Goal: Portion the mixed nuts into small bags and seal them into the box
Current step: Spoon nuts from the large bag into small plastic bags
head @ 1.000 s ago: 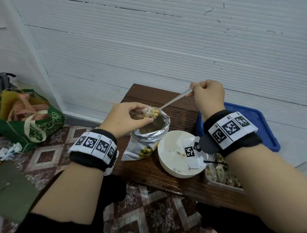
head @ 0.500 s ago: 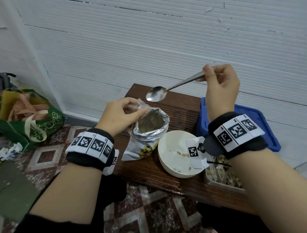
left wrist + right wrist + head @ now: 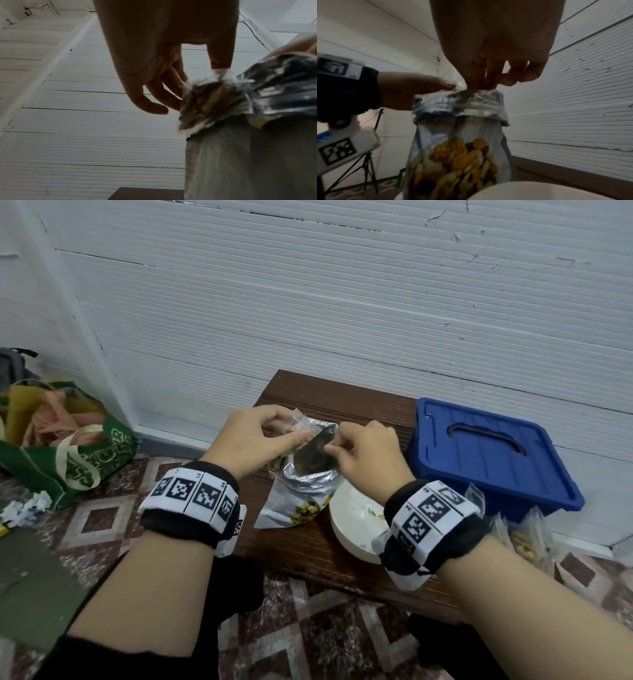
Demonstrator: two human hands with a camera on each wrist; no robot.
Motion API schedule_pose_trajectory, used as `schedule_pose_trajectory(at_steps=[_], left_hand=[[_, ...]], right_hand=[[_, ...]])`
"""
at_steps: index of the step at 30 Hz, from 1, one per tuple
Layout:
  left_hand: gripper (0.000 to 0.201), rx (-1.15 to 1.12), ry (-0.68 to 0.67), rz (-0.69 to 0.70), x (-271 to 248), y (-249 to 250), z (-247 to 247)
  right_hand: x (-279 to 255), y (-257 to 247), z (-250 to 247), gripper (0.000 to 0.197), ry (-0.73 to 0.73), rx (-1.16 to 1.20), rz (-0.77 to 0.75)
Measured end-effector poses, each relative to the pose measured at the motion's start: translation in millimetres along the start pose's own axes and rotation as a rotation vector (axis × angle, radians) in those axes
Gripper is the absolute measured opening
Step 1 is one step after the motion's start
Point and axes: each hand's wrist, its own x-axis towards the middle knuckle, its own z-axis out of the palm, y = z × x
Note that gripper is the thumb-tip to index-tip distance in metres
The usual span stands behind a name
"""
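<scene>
A green woven shopping bag (image 3: pixel 73 453) stuffed with pale plastic sits on the patterned tile floor (image 3: pixel 102 518) at far left. On the dark brown ribbed counter (image 3: pixel 318 398), the left hand (image 3: pixel 255 436) pinches the top of a small clear plastic bag (image 3: pixel 204 102) holding a portion of nuts, thumb and forefinger closed on its upper edge, the other fingers loosely curled. That small bag hangs right at the rolled-down mouth of the upright silver foil nut pouch (image 3: pixel 301 491), printed with mixed nuts on its front. The right hand (image 3: pixel 370 453) meets it there, fingertips (image 3: pixel 486 82) bunched and pinched at the small bag's rim above the pouch. Just right of the pouch stands a white bowl (image 3: pixel 352 522) with a few crumbs. Behind it sits a blue lidded plastic box (image 3: pixel 486 457); near its front lie filled clear bags (image 3: pixel 524 539).
</scene>
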Motion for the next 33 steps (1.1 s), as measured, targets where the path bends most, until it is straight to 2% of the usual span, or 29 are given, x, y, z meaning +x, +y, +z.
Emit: schedule_pose_trajectory(at_steps=[5, 9, 14, 22, 28, 33], left_hand=[[0.040, 0.008, -0.020, 0.001, -0.5, 1.8, 1.0], [0.041, 0.020, -0.041, -0.004, -0.7, 1.9, 1.2], [0.044, 0.005, -0.042, -0.012, -0.6, 1.4, -0.1], [0.028, -0.011, -0.001, 0.018, -1.3, 2.2, -5.7], [0.028, -0.016, 0.017, 0.021, -2.2, 3.3, -11.5], [0.032, -0.034, 0.027, 0.018, -1.9, 0.1, -13.6]], right_hand=[[3.0, -5.4, 3.5, 0.035, -0.041, 0.172, 0.099], [3.8, -4.6, -0.1, 0.023, 0.021, 0.333, 0.214], [5.4, 1.6, -4.6, 0.026, 0.156, 0.514, 0.374], [11.0, 16.0, -21.8, 0.024, 0.330, 0.506, 0.550], [16.5, 27.7, -38.6, 0.024, 0.395, 0.545, 0.617], [24.1, 35.9, -58.1, 0.019, 0.460, 0.533, 0.610]])
